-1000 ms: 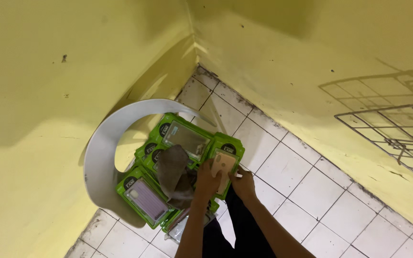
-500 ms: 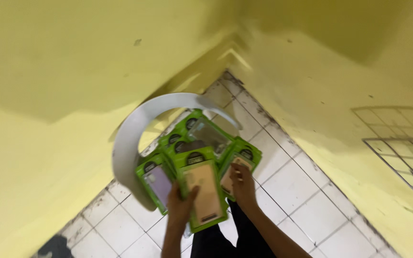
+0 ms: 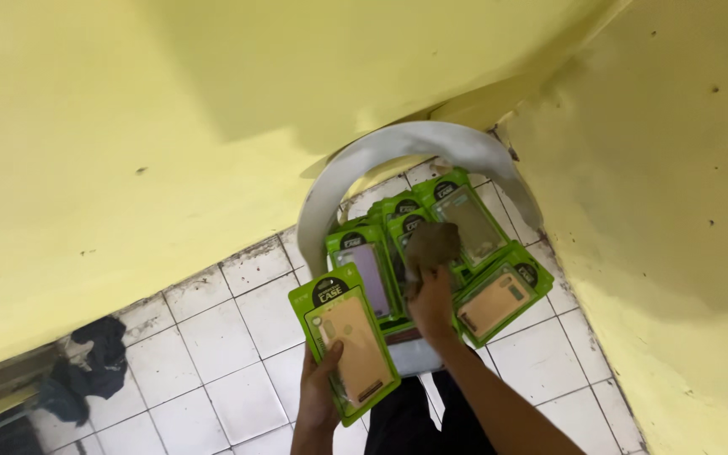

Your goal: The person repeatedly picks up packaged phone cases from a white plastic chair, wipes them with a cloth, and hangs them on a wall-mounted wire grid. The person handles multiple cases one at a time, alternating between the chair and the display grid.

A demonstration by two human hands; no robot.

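My left hand (image 3: 320,396) holds a green phone-case package (image 3: 345,339) with a tan case inside, gripping its lower edge, out to the left of the pile. My right hand (image 3: 431,302) rests on a heap of several green phone-case packages (image 3: 465,223) and pinches a brown-grey cloth (image 3: 431,244) on top of them. One package with a tan case (image 3: 494,302) lies just right of that hand, another with a lilac case (image 3: 367,271) to its left.
A white curved arch-shaped piece (image 3: 355,173) rings the pile in the corner where two yellow walls (image 3: 128,126) meet. White floor tiles (image 3: 212,337) spread to the left. A dark crumpled cloth (image 3: 94,362) lies by the left wall.
The view swung left. My left hand has drawn the tan-case package off the pile toward the left, and my right hand has moved onto the cloth on the heap.
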